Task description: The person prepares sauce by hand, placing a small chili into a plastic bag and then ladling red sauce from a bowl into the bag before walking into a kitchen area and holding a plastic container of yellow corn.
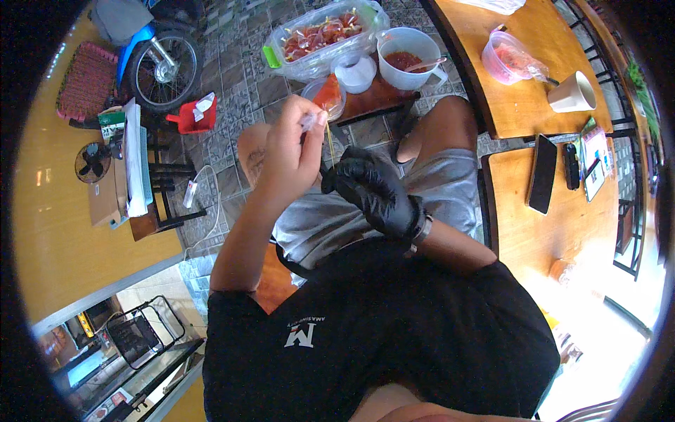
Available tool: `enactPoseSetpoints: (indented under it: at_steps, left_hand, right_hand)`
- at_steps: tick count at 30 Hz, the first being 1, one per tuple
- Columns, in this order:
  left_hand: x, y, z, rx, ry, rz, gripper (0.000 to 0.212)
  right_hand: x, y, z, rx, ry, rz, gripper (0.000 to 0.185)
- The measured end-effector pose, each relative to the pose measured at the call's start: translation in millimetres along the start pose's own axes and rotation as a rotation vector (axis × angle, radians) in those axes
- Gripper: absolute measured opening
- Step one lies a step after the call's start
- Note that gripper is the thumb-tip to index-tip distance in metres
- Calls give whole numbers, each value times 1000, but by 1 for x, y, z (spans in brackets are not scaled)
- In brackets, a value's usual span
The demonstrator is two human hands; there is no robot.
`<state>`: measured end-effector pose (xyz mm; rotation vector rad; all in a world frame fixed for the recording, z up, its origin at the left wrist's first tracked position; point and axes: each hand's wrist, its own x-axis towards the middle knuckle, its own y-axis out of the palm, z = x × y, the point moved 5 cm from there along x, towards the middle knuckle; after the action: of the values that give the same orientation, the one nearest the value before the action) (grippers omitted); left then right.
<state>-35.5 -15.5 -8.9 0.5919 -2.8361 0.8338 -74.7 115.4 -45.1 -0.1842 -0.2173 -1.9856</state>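
My bare left hand pinches the gathered neck of a small clear plastic bag filled with orange-red sauce. The bag hangs over a clear round plastic tub. A thin yellow rubber band stretches taut from the bag's neck down to my right hand. That hand wears a black glove, and its curled fingers grip the band's other end. Beyond the hands, a clear plastic box lined with film holds many tied sauce bags.
A white tub and a measuring jug of red sauce with a ladle stand on a low wooden stool. To the right, wooden tables bear a pink tub, a beige cup and a tablet. A red dustpan lies left.
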Motion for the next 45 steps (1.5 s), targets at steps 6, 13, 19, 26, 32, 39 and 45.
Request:
enactPoseSetpoints:
  at_steps: [6,13,19,26,32,39,45]
  left_hand:
    - [-31,6,-56,-377,284,574,12]
    - [-30,18,1,79,38,130,11]
    - [-39,47,23,-88,-45,-189,9]
    - [-34,60,27,-705,-332,-145,14]
    - [-34,67,17,-684,-351,-125,14]
    - [-51,81,32,-1392,-611,-136,4]
    - [-57,80,22,-1670,-721,-57,7]
  right_hand:
    - [-8,-30,-45,324,-56,128,32]
    - [-1,-50,13,-268,-199,34,21]
    - [-7,-52,-8,-205,-153,-277,18]
    - [-14,-50,-20,-31,145,-170,43]
    - [-9,-54,-20,-641,-214,-154,47]
    - [-13,-50,-19,-800,-350,-153,43]
    - [-17,-46,-12,-556,-481,-462,30]
